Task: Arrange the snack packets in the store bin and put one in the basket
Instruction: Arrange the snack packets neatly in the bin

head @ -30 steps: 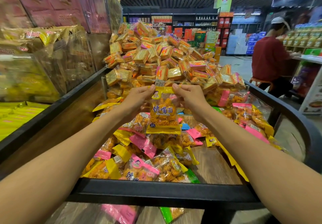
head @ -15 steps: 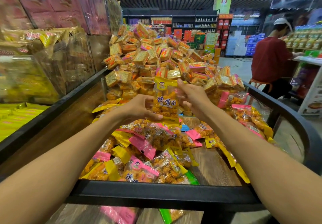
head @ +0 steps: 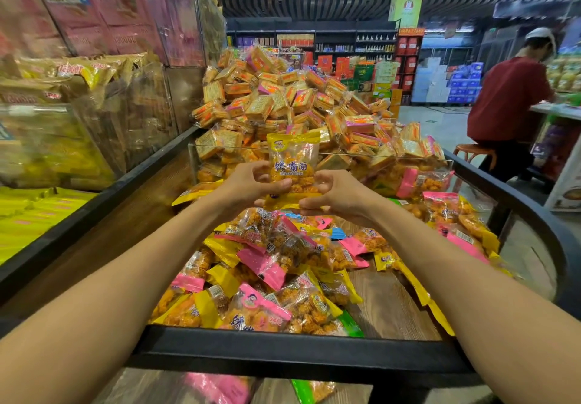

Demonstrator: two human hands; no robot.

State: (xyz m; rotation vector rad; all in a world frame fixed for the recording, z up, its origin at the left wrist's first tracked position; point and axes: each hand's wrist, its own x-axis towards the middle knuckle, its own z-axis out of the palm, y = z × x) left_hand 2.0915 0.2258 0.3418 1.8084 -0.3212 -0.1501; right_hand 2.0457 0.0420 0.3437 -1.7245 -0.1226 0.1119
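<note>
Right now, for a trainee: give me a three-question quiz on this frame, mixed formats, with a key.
1. True or false: both hands hold the yellow packet.
2. The packet's yellow header points: A up, B down, C sideways?
3. Fill in: beyond the clear divider lies a heap of ___ packets.

Key:
1. True: left hand and right hand pinch its lower part.
2. A.
3. Orange packets.

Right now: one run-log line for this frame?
left hand grips yellow packet | right hand pinches its bottom edge | held above bin | basket unseen
</note>
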